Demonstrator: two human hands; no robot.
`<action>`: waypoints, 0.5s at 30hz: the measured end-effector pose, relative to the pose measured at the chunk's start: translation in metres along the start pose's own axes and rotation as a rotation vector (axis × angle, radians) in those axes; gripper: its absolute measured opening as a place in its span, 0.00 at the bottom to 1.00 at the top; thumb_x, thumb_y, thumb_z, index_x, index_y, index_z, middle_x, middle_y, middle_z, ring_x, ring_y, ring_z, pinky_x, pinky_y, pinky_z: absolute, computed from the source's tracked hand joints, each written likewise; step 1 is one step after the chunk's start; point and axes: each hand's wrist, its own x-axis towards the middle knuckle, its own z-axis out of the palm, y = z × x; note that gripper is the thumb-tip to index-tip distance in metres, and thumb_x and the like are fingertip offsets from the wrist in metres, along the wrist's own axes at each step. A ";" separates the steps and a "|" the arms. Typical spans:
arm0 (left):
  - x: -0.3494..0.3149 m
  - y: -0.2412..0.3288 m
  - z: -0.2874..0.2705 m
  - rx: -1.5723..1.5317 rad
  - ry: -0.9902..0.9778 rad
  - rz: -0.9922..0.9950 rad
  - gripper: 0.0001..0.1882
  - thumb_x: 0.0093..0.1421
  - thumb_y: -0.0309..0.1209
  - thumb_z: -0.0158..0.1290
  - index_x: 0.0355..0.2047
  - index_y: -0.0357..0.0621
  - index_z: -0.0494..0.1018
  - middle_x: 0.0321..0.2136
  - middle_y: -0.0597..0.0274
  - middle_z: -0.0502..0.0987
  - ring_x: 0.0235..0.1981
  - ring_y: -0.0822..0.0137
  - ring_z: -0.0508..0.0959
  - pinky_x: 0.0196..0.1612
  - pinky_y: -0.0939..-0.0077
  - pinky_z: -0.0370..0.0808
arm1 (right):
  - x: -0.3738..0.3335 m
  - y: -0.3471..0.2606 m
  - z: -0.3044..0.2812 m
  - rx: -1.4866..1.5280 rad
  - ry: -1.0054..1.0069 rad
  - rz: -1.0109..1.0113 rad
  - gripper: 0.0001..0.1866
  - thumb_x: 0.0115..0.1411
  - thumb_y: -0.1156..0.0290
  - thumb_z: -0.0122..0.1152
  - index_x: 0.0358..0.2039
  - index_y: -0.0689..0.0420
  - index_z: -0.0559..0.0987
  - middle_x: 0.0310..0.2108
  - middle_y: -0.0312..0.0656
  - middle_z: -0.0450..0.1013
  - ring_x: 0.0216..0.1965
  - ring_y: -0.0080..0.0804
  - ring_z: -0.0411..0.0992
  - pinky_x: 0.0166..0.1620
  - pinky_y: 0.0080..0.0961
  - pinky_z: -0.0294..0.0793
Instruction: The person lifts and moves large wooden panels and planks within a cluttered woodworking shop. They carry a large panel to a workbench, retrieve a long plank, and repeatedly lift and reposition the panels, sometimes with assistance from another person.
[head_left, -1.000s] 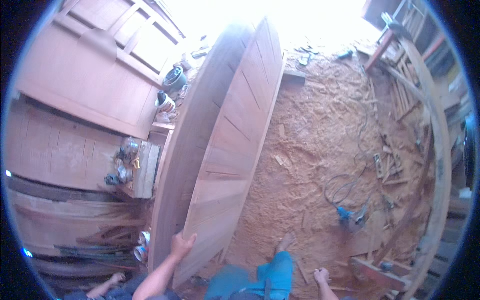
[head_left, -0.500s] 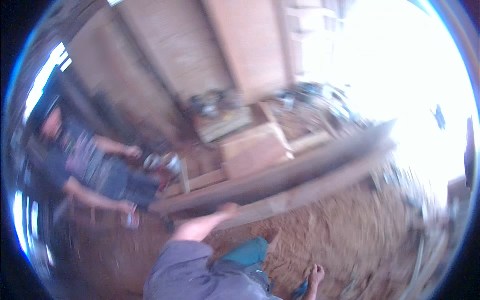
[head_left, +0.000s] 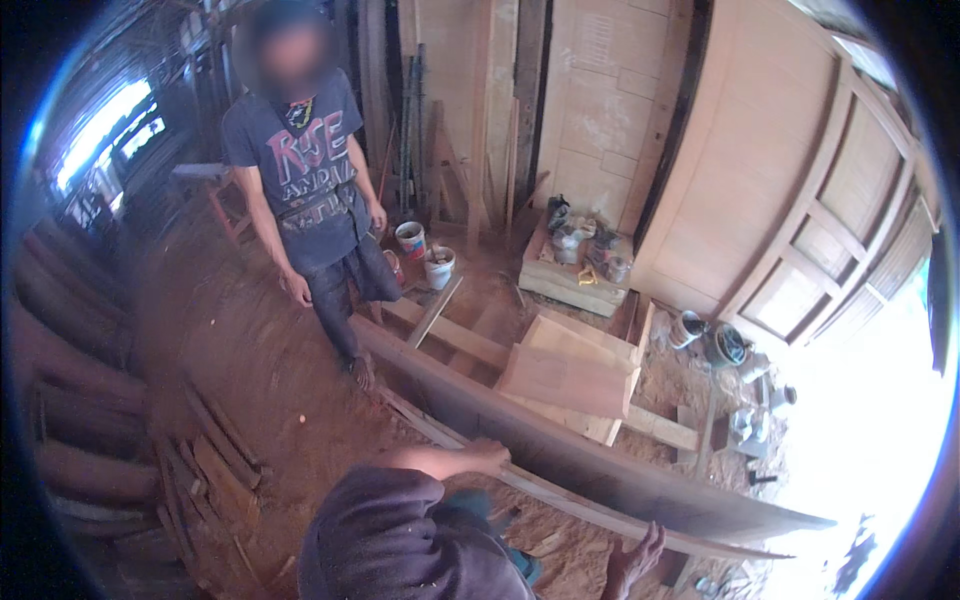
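Note:
A long wooden board [head_left: 590, 510] stands on edge in front of me, running from the centre left down to the lower right. My left hand [head_left: 487, 457] is at the board's near upper edge, its fingers closed over the wood; the fingertips are hard to make out. Farther right, my right hand [head_left: 637, 562] is held up beside the same edge, fingers stretched and apart, with nothing in it. Whether it touches the board I cannot tell. Behind the long board lies a stack of flat wooden panels [head_left: 570, 372].
A person [head_left: 300, 170] stands at the far left end of the board, arms down. Buckets [head_left: 439, 268] sit nearby. Jars and bags cover a wooden block [head_left: 570, 285]. Tall doors [head_left: 740, 170] lean behind. Scrap wood [head_left: 222, 470] lies left; containers [head_left: 750, 428] stand right.
The view has turned left and steadied from a blur. My right hand has come up from low over the ground to the board's edge; my left hand stays at the board.

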 end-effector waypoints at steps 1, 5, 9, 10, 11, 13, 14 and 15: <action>0.009 0.017 -0.002 -0.031 0.022 0.051 0.23 0.51 0.43 0.61 0.46 0.49 0.79 0.41 0.49 0.81 0.44 0.48 0.80 0.47 0.52 0.76 | 0.020 0.010 0.000 -0.069 -0.073 -0.062 0.41 0.43 0.69 0.74 0.59 0.55 0.69 0.64 0.52 0.58 0.65 0.51 0.56 0.64 0.47 0.55; 0.041 0.086 -0.013 -0.061 0.069 0.085 0.20 0.51 0.44 0.61 0.42 0.49 0.79 0.38 0.49 0.81 0.42 0.47 0.80 0.45 0.51 0.76 | 0.083 0.072 0.033 -0.215 -0.297 -0.259 0.36 0.45 0.56 0.72 0.53 0.58 0.74 0.56 0.52 0.67 0.62 0.51 0.60 0.64 0.49 0.53; 0.065 0.150 -0.016 -0.023 -0.026 0.111 0.25 0.49 0.46 0.63 0.43 0.43 0.78 0.42 0.47 0.78 0.47 0.48 0.78 0.47 0.52 0.76 | 0.104 0.101 0.047 -0.182 -0.318 -0.383 0.31 0.50 0.48 0.66 0.45 0.60 0.77 0.44 0.55 0.72 0.52 0.55 0.67 0.60 0.51 0.58; 0.070 0.163 -0.022 -0.001 -0.054 0.120 0.25 0.48 0.46 0.63 0.42 0.43 0.78 0.42 0.47 0.78 0.47 0.48 0.78 0.47 0.53 0.76 | 0.110 0.091 0.038 -0.143 -0.376 -0.380 0.31 0.50 0.47 0.66 0.45 0.60 0.78 0.45 0.56 0.72 0.51 0.56 0.67 0.59 0.51 0.58; 0.078 0.179 -0.021 -0.018 -0.066 0.110 0.25 0.48 0.46 0.64 0.42 0.43 0.78 0.42 0.47 0.78 0.47 0.48 0.78 0.47 0.53 0.76 | 0.117 0.080 0.028 -0.104 -0.436 -0.374 0.31 0.51 0.46 0.65 0.45 0.60 0.78 0.45 0.57 0.72 0.51 0.56 0.67 0.59 0.51 0.58; 0.103 0.209 -0.022 -0.019 -0.067 0.130 0.26 0.48 0.46 0.64 0.41 0.42 0.78 0.42 0.49 0.78 0.47 0.50 0.79 0.46 0.54 0.76 | 0.143 0.061 0.007 -0.100 -0.490 -0.371 0.25 0.56 0.49 0.61 0.43 0.59 0.80 0.42 0.55 0.74 0.48 0.55 0.69 0.56 0.52 0.61; 0.116 0.222 -0.028 -0.022 -0.062 0.122 0.26 0.48 0.47 0.64 0.42 0.42 0.78 0.42 0.50 0.79 0.46 0.50 0.79 0.46 0.54 0.76 | 0.159 0.067 0.008 -0.077 -0.481 -0.402 0.23 0.58 0.51 0.59 0.42 0.58 0.81 0.40 0.54 0.75 0.46 0.54 0.70 0.55 0.50 0.63; 0.121 0.236 -0.031 -0.035 -0.073 0.104 0.26 0.47 0.47 0.65 0.42 0.42 0.78 0.41 0.50 0.79 0.46 0.51 0.79 0.45 0.54 0.77 | 0.170 0.070 0.004 -0.054 -0.494 -0.432 0.21 0.60 0.52 0.58 0.41 0.58 0.81 0.37 0.53 0.75 0.45 0.53 0.72 0.54 0.49 0.65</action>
